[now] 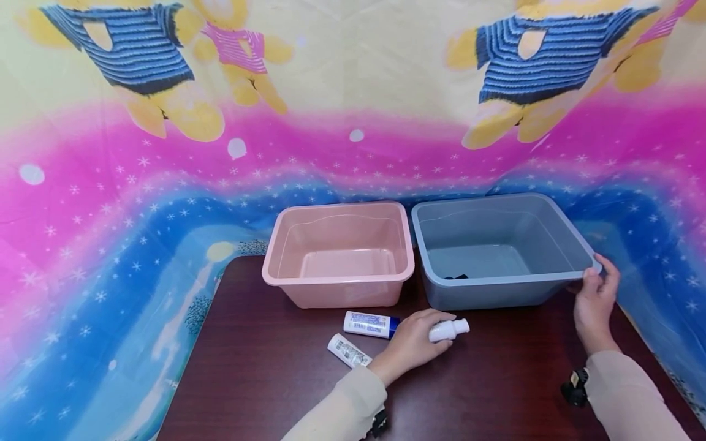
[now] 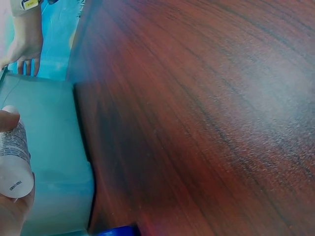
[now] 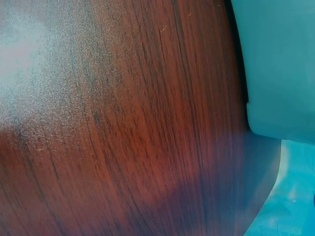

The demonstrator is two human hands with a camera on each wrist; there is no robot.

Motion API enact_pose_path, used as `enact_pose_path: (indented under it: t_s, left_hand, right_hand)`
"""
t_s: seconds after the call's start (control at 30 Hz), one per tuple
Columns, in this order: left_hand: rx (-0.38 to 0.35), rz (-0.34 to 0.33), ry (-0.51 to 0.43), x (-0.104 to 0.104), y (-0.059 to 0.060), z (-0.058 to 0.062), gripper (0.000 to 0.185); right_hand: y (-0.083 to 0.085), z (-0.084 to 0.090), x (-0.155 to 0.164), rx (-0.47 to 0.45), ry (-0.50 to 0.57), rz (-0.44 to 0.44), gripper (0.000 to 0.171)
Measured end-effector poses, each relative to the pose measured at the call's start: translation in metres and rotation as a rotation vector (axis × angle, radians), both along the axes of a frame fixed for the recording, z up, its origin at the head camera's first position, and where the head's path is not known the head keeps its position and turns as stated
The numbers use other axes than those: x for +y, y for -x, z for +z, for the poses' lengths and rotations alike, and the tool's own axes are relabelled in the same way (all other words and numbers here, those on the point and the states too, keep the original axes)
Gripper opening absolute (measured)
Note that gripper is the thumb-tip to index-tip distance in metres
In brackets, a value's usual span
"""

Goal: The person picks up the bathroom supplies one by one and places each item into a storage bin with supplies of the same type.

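Observation:
My left hand (image 1: 413, 342) grips a small white bottle (image 1: 448, 330) above the table, its capped end pointing right. In the left wrist view the bottle (image 2: 15, 172) shows fine print and a white base, with the thumb across it. My right hand (image 1: 595, 306) holds the front right corner of the grey-blue plastic basin (image 1: 496, 294), thumb and fingers at its rim. Left of the left hand lies a white bottle with a blue cap (image 1: 368, 324). Another white tube-like container (image 1: 349, 351) lies nearer, its lower end partly hidden by the left wrist.
A pink basin (image 1: 342, 294) stands left of the grey-blue one, close beside it. Something small and black (image 1: 456, 277) shows inside the grey-blue basin, mostly hidden by its front wall. Behind the dark brown table (image 1: 248, 367) hangs a printed cloth (image 1: 342, 147).

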State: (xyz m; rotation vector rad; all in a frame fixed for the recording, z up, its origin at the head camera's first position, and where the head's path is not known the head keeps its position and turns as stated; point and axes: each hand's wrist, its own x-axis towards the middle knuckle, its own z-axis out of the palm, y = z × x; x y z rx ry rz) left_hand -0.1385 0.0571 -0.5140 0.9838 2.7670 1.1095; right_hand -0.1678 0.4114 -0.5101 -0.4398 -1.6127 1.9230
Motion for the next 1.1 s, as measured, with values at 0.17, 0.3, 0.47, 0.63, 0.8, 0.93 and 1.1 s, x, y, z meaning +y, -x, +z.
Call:
enact_pose_path:
  t_s: [0.17, 0.3, 0.47, 0.63, 0.8, 0.93, 1.1]
  left_hand:
    - [0.025, 0.004, -0.002, 0.001, 0.001, 0.006, 0.045]
    - [0.049, -0.002, 0.001, 0.002, 0.001, 0.012, 0.043]
    - [0.051, -0.013, -0.002, 0.005, 0.001, 0.017, 0.042]
    - [0.037, -0.024, -0.007, 0.006, 0.002, 0.021, 0.041]
    - [0.078, -0.029, -0.004, 0.008, 0.002, 0.026, 0.041]
    - [0.101, -0.037, -0.008, 0.008, 0.001, 0.029, 0.041]
    - [0.085, -0.056, -0.019, 0.008, 0.002, 0.032, 0.041]
  right_hand:
    - [0.0, 0.0, 0.0, -0.014, 0.001, -0.001, 0.039]
    - [0.0, 0.0, -0.001, -0.024, 0.011, 0.004, 0.039]
    - [0.0, -0.001, 0.0, -0.003, -0.018, -0.007, 0.039]
    - [0.0, -0.002, 0.0, 0.012, -0.025, -0.015, 0.039]
    - [0.0, -0.001, 0.0, 0.01, -0.016, -0.016, 0.039]
    - [0.0, 0.0, -0.001, 0.011, -0.016, -0.015, 0.038]
    - [0.0, -0.002, -0.002, 0.021, -0.019, -0.021, 0.038]
